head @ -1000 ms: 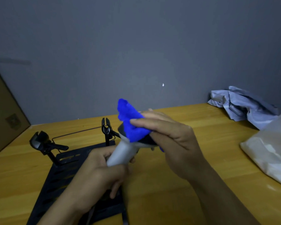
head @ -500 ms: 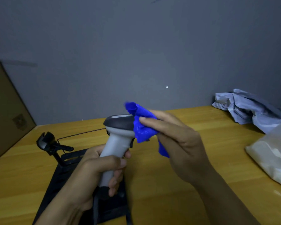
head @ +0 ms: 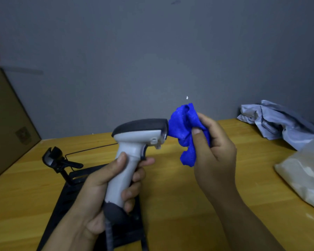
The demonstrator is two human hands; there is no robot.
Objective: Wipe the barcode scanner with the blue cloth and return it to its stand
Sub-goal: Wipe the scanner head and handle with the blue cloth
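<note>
Grey wall fills the background above a yellow wooden desk (head: 179, 187). Both hands are raised over the desk, apart from each other, each closed on its own thing. The left hand (head: 105, 192) is wrapped around the pale grey handle of the barcode scanner (head: 134, 142), thumb up the near side and fingers curled round the far side, index finger lying just below the trigger. The scanner stands upright in that grip, off its stand, its dark-topped head pointing right; a grey cable leaves the bottom of the handle toward the lower edge of the view. The right hand (head: 214, 147) pinches the bunched blue cloth (head: 185, 131) between thumb and fingers, and the cloth's left edge meets the scanner's front window. Beneath the left hand lies a flat black slotted base (head: 69, 198), and from its far left corner rises the black stand (head: 56, 160) with an open cradle, tilted. At the left edge leans a brown cardboard box (head: 5, 115). Far right on the desk are a crumpled pale blue-grey bag (head: 279, 122) and, nearer, a clear plastic bag (head: 308, 173).
</note>
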